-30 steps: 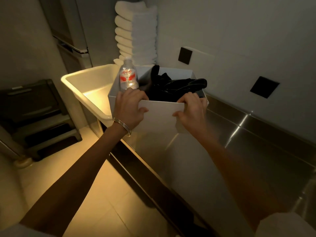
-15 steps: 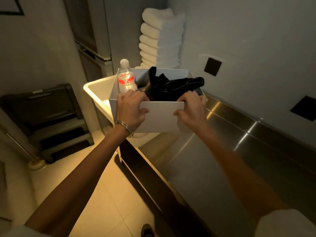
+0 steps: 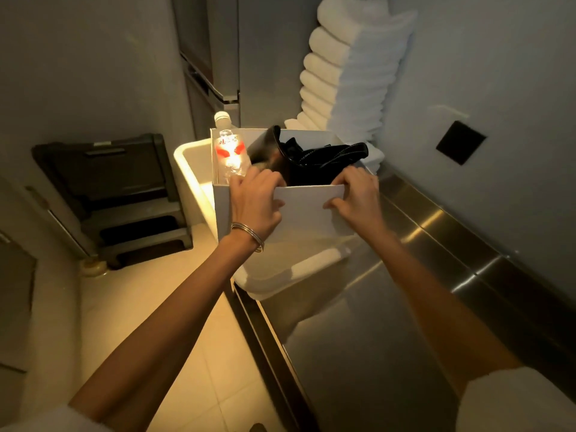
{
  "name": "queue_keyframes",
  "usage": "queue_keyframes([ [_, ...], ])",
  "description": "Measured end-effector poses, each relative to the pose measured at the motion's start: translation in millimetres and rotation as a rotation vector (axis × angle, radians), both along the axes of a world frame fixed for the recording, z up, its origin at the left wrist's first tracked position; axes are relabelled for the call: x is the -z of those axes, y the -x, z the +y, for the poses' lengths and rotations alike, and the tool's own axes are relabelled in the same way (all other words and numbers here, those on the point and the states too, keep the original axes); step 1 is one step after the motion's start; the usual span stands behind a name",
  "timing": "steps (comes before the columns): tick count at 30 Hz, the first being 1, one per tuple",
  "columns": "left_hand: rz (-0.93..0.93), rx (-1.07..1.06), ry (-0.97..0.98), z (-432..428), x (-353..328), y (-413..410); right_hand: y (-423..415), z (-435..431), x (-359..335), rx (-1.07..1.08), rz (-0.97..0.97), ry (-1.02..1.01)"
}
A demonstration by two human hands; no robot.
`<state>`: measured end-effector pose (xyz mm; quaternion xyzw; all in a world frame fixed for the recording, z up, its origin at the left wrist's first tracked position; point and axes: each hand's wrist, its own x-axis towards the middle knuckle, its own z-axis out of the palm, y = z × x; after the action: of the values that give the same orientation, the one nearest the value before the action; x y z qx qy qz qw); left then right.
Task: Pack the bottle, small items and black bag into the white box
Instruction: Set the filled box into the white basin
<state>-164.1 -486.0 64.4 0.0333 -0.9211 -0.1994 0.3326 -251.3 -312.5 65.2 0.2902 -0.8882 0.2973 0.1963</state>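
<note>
I see the box (image 3: pixel 307 210) held up over the counter's (image 3: pixel 367 322) left end, above the white tub (image 3: pixel 190 157). Right of the box the steel counter runs bare along the wall; behind the box a towel stack (image 3: pixel 352 67) stands close, and left of it the floor drops away toward a dark step stool (image 3: pixel 121 194). My left hand (image 3: pixel 254 204) clamps the box's near wall at its left corner, fingers curled over the rim and thumb on the outside face. My right hand (image 3: pixel 357 198) pinches the same wall at its right end, the same way. Inside the box, the bottle (image 3: pixel 230 151) stands upright in the left corner, just beyond my left fingers, clear with a red label and white cap. The bag (image 3: pixel 314 160), glossy black with pale stitching, fills the rest, rising above the rim between my hands.
</note>
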Motion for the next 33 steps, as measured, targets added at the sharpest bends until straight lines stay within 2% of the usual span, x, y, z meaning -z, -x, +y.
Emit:
queue_keyframes([
  [8,-0.057,-0.055,0.007,-2,11,49,57,-10,15,0.004,-0.055,0.001],
  [15,-0.116,-0.149,-0.003,-20,50,71,88,-35,37,-0.094,-0.036,-0.172],
  [21,-0.253,-0.168,-0.025,-25,85,80,100,-43,79,-0.085,-0.099,-0.265],
  [26,-0.474,-0.098,-0.035,-30,95,84,103,-44,107,-0.074,-0.123,-0.288],
  [29,-0.471,-0.042,-0.1,-36,103,87,111,-39,115,-0.098,-0.123,-0.28],
  [33,-0.455,-0.078,-0.119,-38,105,98,122,-44,117,-0.086,-0.11,-0.235],
])
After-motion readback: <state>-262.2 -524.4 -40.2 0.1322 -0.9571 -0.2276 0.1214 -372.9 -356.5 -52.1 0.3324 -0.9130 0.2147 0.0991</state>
